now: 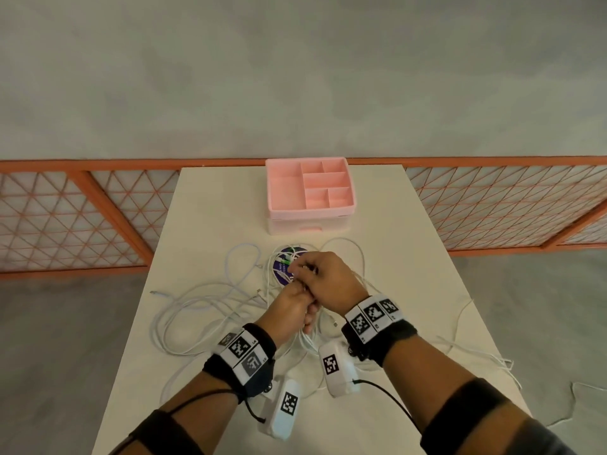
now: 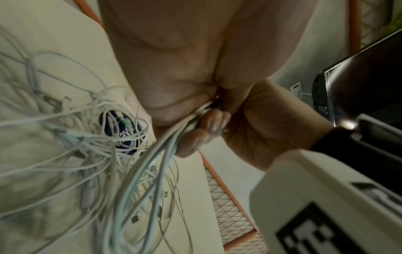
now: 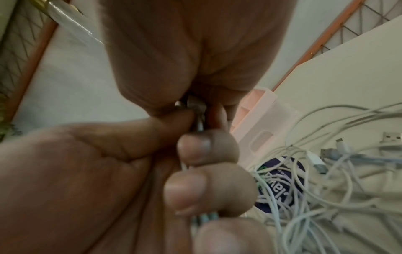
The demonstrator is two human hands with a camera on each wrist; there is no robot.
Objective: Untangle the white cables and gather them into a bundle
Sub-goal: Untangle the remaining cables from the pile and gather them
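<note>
We grip the white cables (image 1: 210, 300) in both fists above the table (image 1: 410, 290).

Our left hand (image 1: 290, 310) and right hand (image 1: 328, 280), touching, curl tightly round several gathered strands.

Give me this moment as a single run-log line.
left hand: grips cables | right hand: grips same strands | cables: most still loose on table | bundle: started | organizer: untouched

Both hands (image 3: 152, 137) pinch white cables (image 3: 326, 197) above a tangle covering a blue disc (image 3: 280, 182).
</note>
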